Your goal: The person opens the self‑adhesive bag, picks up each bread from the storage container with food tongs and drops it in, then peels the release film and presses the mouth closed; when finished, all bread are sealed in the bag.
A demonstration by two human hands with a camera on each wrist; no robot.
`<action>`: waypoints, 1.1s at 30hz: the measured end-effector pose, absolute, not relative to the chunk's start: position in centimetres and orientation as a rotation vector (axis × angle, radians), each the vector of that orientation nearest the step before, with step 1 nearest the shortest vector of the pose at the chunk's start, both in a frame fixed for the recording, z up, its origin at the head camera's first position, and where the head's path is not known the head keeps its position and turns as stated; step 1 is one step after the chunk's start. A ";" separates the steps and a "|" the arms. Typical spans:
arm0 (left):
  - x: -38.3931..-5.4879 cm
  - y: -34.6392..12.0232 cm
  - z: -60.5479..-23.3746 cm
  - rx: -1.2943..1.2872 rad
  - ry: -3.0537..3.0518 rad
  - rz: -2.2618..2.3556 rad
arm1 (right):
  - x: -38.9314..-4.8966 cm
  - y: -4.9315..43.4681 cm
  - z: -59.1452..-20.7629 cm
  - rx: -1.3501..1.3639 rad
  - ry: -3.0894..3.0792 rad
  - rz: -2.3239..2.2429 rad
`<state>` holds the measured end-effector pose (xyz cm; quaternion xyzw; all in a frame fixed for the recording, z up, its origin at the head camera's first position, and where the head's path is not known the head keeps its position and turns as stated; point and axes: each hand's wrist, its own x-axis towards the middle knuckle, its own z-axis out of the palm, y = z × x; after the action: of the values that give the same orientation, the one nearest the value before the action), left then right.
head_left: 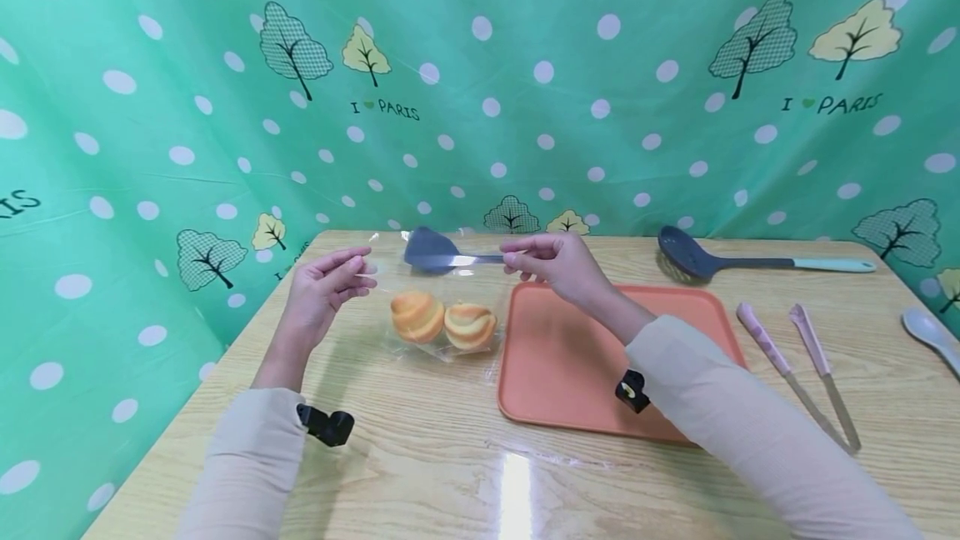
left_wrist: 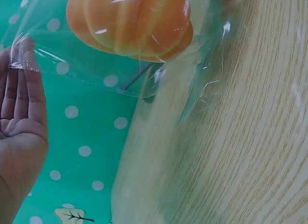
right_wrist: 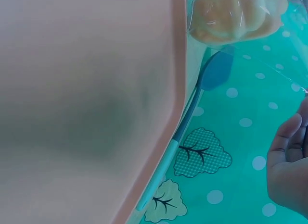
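A clear plastic bag point(head_left: 450, 280) hangs upright between my two hands, over the table's left part. Two golden, swirled bread buns point(head_left: 417, 317) sit side by side at its bottom. My left hand point(head_left: 327, 283) pinches the upper left corner; in the left wrist view its fingers point(left_wrist: 34, 96) lie at the film's edge. With thumb and fingertips, my right hand point(head_left: 553, 265) pinches the upper right corner. Behind the bag, a spatula's dark blade point(head_left: 431, 252) shows through the film, and its mint handle point(right_wrist: 159, 178) appears in the right wrist view.
A salmon-pink tray point(head_left: 540, 394) lies under my right forearm. Behind it rests a dark ladle point(head_left: 686, 253) with a mint handle. Two pink-handled knives point(head_left: 767, 342) lie right of the tray, and a pale spoon point(head_left: 927, 330) beyond them. A green dotted curtain point(head_left: 525, 123) hangs behind.
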<state>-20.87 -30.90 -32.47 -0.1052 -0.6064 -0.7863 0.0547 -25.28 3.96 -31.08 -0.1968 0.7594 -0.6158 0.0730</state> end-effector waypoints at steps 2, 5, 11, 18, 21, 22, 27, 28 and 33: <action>-20.9 -31.1 -32.5 -0.330 -1.848 -2.399 | -25.3 4.0 -31.2 -0.603 2.283 -1.844; -21.0 -31.3 -32.5 -0.351 -1.859 -2.396 | -25.3 4.0 -31.2 -0.613 2.275 -1.850; -21.0 -31.5 -32.3 -0.442 -1.914 -2.318 | -25.2 4.2 -31.3 -0.636 2.266 -1.864; -21.0 -31.4 -32.0 -0.509 -1.968 -2.234 | -25.4 4.7 -31.4 -0.695 2.283 -1.812; -21.0 -31.4 -31.9 -0.536 -1.977 -2.218 | -25.4 4.9 -31.4 -0.741 2.273 -1.806; -21.0 -31.4 -31.9 -0.544 -1.976 -2.216 | -25.4 4.9 -31.4 -0.762 2.270 -1.807; -20.9 -31.3 -32.0 -0.557 -1.970 -2.203 | -25.4 4.9 -31.5 -0.828 2.261 -1.823; -20.9 -31.3 -32.0 -0.555 -1.970 -2.198 | -25.4 4.9 -31.6 -0.831 2.260 -1.827; -20.8 -31.1 -31.9 -0.532 -1.982 -2.140 | -25.3 4.8 -31.7 -0.844 2.272 -1.843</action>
<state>-20.83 -31.06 -31.95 -0.1788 -0.6658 -0.7190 0.0880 -25.34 4.82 -31.73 -0.2770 0.7453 -0.6046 0.0485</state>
